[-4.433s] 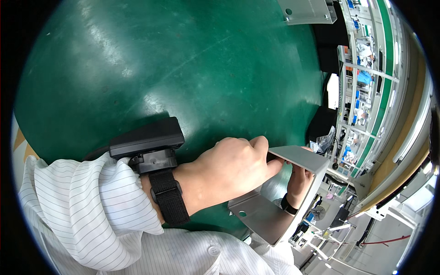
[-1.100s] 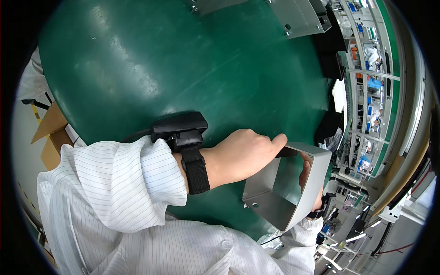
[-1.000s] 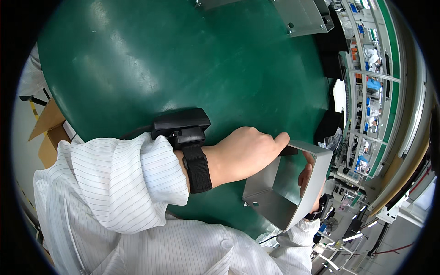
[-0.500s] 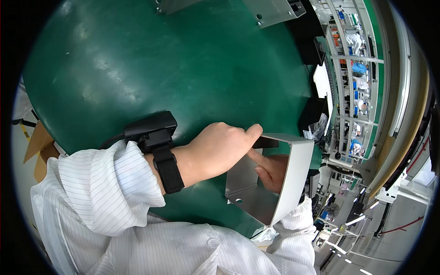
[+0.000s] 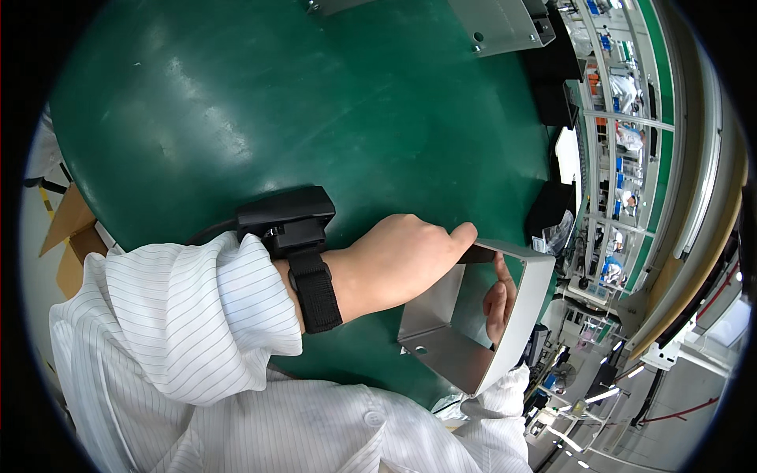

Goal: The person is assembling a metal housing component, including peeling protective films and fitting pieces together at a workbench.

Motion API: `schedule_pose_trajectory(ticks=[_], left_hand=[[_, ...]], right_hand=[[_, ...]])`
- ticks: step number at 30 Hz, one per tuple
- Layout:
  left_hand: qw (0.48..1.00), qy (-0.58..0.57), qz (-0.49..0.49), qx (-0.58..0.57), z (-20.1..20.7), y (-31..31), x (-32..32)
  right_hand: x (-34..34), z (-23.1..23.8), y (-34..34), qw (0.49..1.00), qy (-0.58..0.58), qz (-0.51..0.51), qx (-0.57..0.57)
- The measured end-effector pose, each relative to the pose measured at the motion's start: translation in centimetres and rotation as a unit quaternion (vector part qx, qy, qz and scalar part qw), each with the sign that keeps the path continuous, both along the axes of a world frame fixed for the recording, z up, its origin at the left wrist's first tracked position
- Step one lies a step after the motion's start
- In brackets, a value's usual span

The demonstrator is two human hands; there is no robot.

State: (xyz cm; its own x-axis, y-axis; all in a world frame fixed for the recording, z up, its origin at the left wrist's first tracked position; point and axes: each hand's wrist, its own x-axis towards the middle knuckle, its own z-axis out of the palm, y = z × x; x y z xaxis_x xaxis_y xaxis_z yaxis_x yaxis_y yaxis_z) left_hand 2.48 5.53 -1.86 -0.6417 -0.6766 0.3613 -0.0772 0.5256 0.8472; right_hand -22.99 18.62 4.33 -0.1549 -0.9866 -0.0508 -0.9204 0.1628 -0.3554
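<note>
A grey sheet-metal box frame [image 5: 527, 311], open on the side toward me, stands tilted at the near right of the green table. My left hand [image 5: 410, 256] is closed on its upper left edge, thumb on the outside; the other fingertips are hidden behind the panel. Under that top panel lies a dark patch [image 5: 478, 255]. Inside the frame, my right hand [image 5: 497, 307] shows through the opening. Its index finger is stretched up to the top panel, while the thumb and other fingers bend lower down. The frame's right wall covers part of this hand.
Other metal parts [image 5: 501, 24] stand at the table's far edge. Black boxlike items [image 5: 552, 102] and a clear plastic bag [image 5: 557, 234] line the right side of the green table [image 5: 236, 142]. A black strapped device [image 5: 288, 213] sits on my left wrist. A cardboard box [image 5: 75, 236] is at left.
The right index finger has swung from pointing left, near the left fingertips, to pointing up at the top panel. The whole view has shifted slightly; the left hand keeps its hold.
</note>
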Motion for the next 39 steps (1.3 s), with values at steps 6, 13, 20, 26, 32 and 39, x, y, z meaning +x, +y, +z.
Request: schedule_pose_trajectory(ticks=[6, 13, 20, 26, 32, 39], left_hand=[[0.998, -0.044, -0.038, -0.002, 0.2, -0.6, -0.3], [0.998, -0.051, -0.035, -0.006, 0.1, -0.8, -0.3], [0.998, -0.027, -0.020, 0.049, -1.2, -1.5, 0.6], [0.999, -0.009, -0.041, 0.017, -0.1, -2.4, 0.1], [0.985, -0.069, -0.098, 0.125, 1.6, -3.4, 0.1], [0.995, -0.012, -0.009, 0.103, 1.4, -3.0, -1.8]], right_hand=[[0.8, 1.5, -0.2, 0.957, -0.223, -0.182, 0.028], [3.6, 2.3, -3.8, 0.977, -0.201, 0.013, -0.073], [7.7, 0.5, -6.0, 0.962, -0.230, -0.147, -0.024], [-1.0, -1.2, -3.6, 0.860, -0.508, -0.042, 0.035], [0.2, 0.0, -4.4, 0.838, -0.541, -0.065, 0.019], [3.5, -1.6, -5.6, 0.892, -0.404, 0.119, -0.161]])
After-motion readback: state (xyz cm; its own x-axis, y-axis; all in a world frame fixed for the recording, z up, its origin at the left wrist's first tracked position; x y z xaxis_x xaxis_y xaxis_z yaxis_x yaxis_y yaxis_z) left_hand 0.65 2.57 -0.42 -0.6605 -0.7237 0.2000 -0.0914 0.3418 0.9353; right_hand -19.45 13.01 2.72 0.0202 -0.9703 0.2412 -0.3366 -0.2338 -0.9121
